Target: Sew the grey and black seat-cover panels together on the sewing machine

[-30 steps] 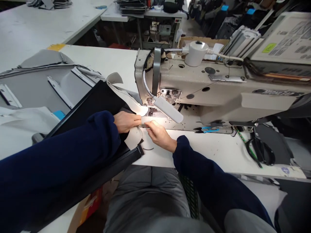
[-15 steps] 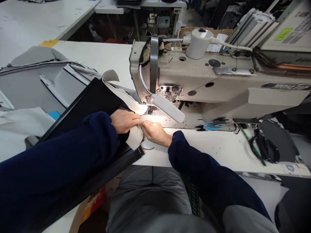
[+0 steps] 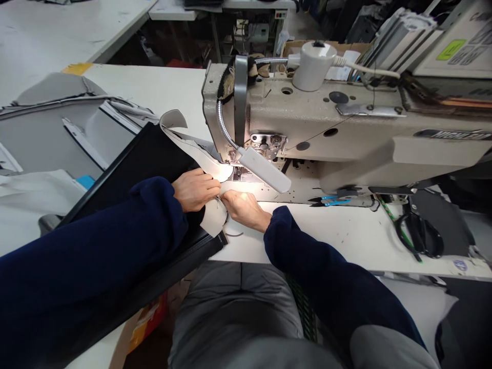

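Observation:
Just in front of the needle area of a sewing machine (image 3: 346,123), my left hand (image 3: 196,190) is closed on the edge of a light grey fabric piece (image 3: 213,217). Close beside it, my right hand (image 3: 245,209) pinches the same piece, with its fingertips nearly touching the left ones. The piece hangs down below both hands and curves up past the needle area. A large black panel (image 3: 154,154) lies beneath my left hand and forearm. A small white lamp (image 3: 265,169) lights the spot; the fingertips are partly hidden.
Blue thread snips (image 3: 329,201) lie on the machine bed. Black scissors (image 3: 418,236) rest on the white table (image 3: 326,225) at the right. Grey fabric pieces (image 3: 42,128) are heaped at the left. A cardboard box (image 3: 288,48) stands behind the machine.

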### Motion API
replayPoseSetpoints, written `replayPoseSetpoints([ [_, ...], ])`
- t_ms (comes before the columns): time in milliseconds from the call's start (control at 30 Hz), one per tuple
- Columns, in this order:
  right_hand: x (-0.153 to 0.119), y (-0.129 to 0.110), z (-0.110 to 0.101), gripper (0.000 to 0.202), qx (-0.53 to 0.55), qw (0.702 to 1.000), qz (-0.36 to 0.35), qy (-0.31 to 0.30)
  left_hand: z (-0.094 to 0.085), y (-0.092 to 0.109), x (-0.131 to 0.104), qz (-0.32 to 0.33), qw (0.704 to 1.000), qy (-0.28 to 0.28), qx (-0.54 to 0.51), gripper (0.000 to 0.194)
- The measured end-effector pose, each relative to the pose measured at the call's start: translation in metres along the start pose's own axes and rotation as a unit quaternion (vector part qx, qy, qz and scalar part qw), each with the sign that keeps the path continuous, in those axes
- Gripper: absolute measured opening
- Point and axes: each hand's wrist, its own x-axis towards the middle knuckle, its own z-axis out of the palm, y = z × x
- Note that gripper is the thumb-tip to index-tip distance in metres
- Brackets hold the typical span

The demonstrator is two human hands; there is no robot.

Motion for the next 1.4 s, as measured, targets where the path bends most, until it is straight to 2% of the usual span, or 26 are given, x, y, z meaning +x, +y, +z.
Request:
replayPoseSetpoints([
  [200,-0.006,0.001,0.0,0.021,-0.061,0.996,-0.055,-0.021,-0.009,0.002,0.002,-0.015,0.998,-0.043,0.035,0.024],
  [367,-0.006,-0.001,-0.004,0.022,-0.017,1.0,-0.013,0.008,-0.01,0.001,0.002,0.002,0.999,-0.019,0.037,0.024],
  [633,-0.001,-0.001,-0.002,0.021,0.002,1.0,-0.005,-0.021,-0.008,0.0,0.003,-0.005,0.999,-0.03,0.021,0.025],
  [833,0.002,0.0,-0.006,0.021,0.021,1.0,-0.008,-0.02,-0.007,0.0,0.002,0.014,0.999,-0.011,0.045,0.026],
  [1133,0.0,-0.003,-0.002,0.024,-0.07,0.997,-0.013,-0.039,-0.004,0.001,0.003,0.048,0.992,0.065,0.1,0.021],
  [1400,-0.002,0.002,0.001,0.023,-0.14,0.986,-0.072,-0.048,-0.005,-0.002,0.0,0.055,0.992,0.056,0.103,0.019],
])
